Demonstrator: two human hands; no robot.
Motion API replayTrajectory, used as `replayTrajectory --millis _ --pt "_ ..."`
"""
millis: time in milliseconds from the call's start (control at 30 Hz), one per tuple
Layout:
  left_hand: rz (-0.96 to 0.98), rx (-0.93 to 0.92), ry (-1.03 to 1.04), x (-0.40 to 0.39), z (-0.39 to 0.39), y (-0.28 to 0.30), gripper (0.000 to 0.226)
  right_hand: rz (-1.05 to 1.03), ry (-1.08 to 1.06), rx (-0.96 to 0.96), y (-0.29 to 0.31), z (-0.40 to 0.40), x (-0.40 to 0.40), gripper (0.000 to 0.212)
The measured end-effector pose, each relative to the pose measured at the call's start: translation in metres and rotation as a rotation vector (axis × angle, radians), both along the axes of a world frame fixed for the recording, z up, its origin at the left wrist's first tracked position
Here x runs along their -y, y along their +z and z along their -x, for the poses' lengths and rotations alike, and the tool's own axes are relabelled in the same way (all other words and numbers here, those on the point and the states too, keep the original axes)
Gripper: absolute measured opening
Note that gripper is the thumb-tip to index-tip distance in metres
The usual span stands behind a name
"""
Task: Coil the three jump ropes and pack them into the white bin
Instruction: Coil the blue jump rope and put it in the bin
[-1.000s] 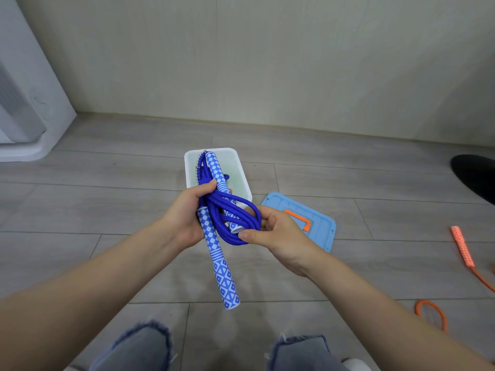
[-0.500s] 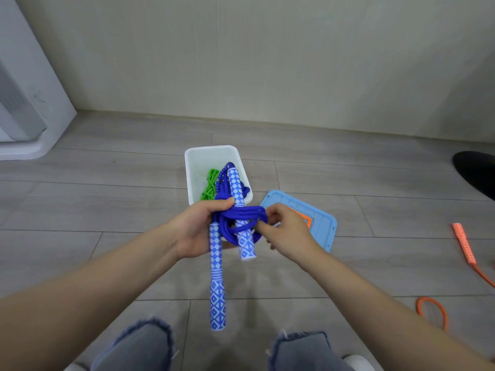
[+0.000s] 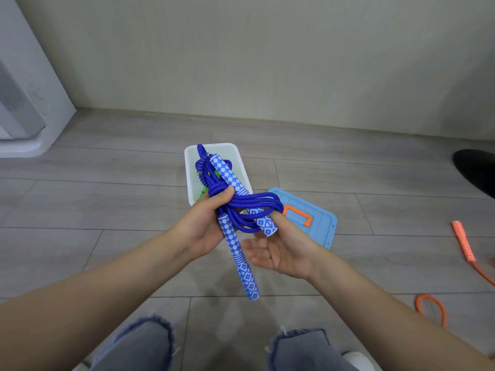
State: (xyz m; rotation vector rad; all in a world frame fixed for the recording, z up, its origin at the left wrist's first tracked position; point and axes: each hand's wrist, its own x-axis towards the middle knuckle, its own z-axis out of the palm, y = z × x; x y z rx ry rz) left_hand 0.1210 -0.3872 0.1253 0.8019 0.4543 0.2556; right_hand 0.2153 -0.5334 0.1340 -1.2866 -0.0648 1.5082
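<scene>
My left hand [image 3: 201, 226] grips the blue jump rope [image 3: 246, 207] around its bunched cord and both blue-and-white checked handles, held above the floor in front of the white bin [image 3: 242, 167]. One handle points down toward my knees, the other up over the bin. My right hand [image 3: 284, 250] is palm up with relaxed fingers, a fingertip poking through the rope's loops beside the shorter handle end. A green jump rope [image 3: 203, 196] lies inside the bin, mostly hidden. The orange jump rope [image 3: 462, 243] lies uncoiled on the floor at the far right.
A light blue lid [image 3: 321, 226] with an orange latch lies on the floor right of the bin. A white appliance [image 3: 29, 108] stands at the left wall, and a black object [image 3: 476, 170] sits at the right edge. My knees in jeans are at the bottom.
The bundle tilted, so the long handle swung lower right and the other rose over the bin. My right hand let go its pinch and turned palm up under the loops.
</scene>
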Motion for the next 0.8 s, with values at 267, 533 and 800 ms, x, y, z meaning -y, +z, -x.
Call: replayTrajectory --millis 267,533,800 --pt "-0.120 0.068 -0.178 -0.024 0.012 -0.004 0.089 -0.010 0.009 -0.151 0.001 0.002 -0.006 0.030" --pt "0.069 0.264 -0.396 -0.040 0.023 -0.003 0.081 0.039 -0.243 -0.131 -0.011 -0.001 -0.011 0.020" --pt "0.139 0.176 -0.251 -0.044 0.027 0.001 0.055 0.151 -0.177 0.040 -0.013 0.000 -0.011 0.033"
